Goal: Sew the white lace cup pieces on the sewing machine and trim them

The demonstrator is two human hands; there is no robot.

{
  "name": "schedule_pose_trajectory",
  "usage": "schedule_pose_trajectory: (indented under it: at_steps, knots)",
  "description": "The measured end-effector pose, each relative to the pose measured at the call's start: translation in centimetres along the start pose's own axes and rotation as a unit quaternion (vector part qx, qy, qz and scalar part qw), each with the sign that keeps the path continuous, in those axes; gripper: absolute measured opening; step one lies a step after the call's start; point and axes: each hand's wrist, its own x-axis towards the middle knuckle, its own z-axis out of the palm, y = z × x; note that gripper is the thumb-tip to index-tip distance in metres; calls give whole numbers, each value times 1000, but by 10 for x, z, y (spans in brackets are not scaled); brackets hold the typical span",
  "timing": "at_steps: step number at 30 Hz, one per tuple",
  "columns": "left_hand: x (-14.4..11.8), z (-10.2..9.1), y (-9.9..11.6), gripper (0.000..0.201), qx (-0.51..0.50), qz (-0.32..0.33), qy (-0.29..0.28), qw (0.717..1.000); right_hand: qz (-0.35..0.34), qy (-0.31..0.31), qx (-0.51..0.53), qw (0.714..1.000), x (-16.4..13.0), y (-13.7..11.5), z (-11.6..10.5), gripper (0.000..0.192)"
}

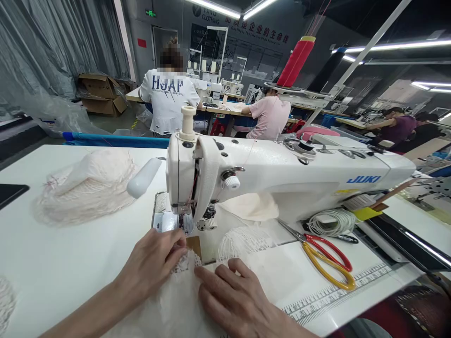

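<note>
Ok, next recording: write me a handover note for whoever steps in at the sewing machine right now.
Left hand: fingertips pressing the white lace fabric flat, just in front of the presser foot.
Right hand: lying flat on the same fabric, closer to the person, to the right of the left hand.
Sewing machine: red thread runs down its face; whether the needle is in the fabric cannot be seen.
Scissors, red and yellow handles, lie on the table to the right, untouched.
A pile of lace pieces sits at the left of the table.
Whether any seam is sewn cannot be told.
</note>
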Motion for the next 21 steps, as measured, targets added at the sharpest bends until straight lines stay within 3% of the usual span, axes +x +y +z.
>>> schedule_pose_trajectory:
  at_steps: [21]
  knots:
    - [-1,2,-1,12,21,0,10,1000,22,6,0,1000,-2,0,6,28]
